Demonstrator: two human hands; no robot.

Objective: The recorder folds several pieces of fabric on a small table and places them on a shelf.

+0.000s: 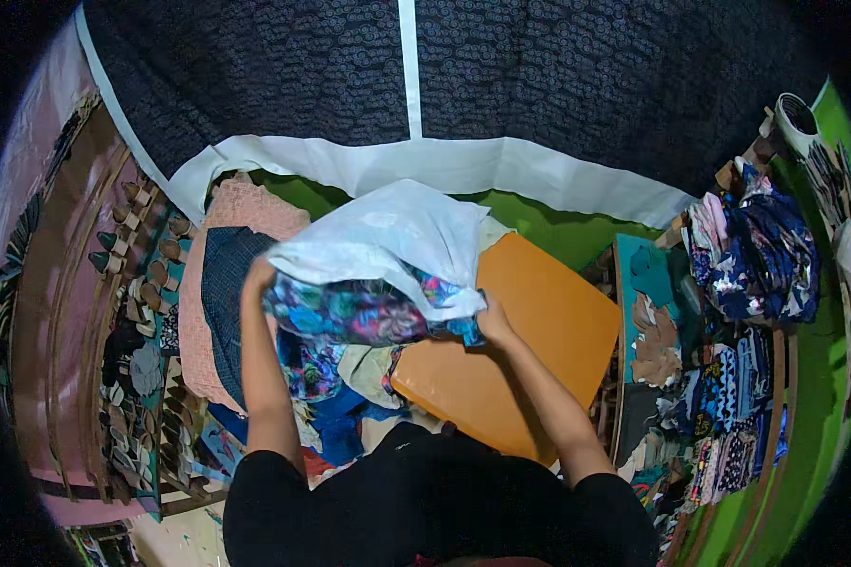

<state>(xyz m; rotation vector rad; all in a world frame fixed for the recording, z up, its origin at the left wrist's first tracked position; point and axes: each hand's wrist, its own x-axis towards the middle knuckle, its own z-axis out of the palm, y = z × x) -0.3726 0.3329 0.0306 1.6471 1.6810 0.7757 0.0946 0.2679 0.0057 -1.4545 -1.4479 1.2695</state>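
Between my two hands hangs a cloth with a pale white side (397, 222) puffed up on top and a blue, pink and green floral side (350, 310) showing below. My left hand (259, 276) grips its left edge, the fingers partly hidden behind the fabric. At the lower right corner, my right hand (492, 319) is closed on the bunched edge. Below the cloth lies more floral fabric (310, 370), with a cream cloth (369, 376) and blue cloth (336, 425) beside it. Whether all the floral fabric is one piece, I cannot tell.
An orange flat-topped table (548, 321) stands at the right. Pink textured fabric (199, 321) and dark blue denim-like cloth (232, 302) lie on the left. Shelves with shoe-like forms (142, 312) line the left; folded fabrics (728, 397) fill the right. A dark patterned curtain (255, 76) hangs ahead.
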